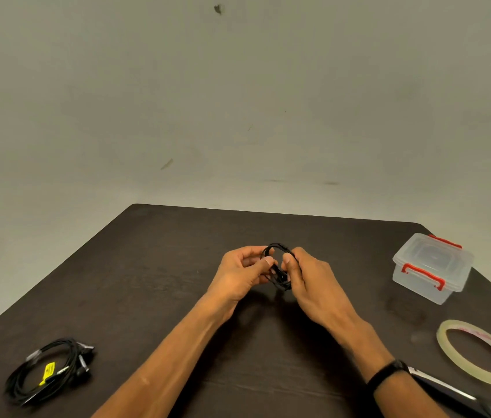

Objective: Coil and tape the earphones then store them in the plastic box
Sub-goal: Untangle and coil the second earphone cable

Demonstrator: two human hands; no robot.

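A coil of black earphones is held above the middle of the dark table. My left hand pinches its left side between thumb and fingers. My right hand grips its right side, fingers curled round the loops. At the right stands the clear plastic box with red clips, its lid on. A roll of clear tape lies flat nearer to me on the right.
Another bundle of black cables with a yellow tag lies at the near left. A dark tool with a silver edge lies by my right wrist. A plain wall stands behind the table's far edge.
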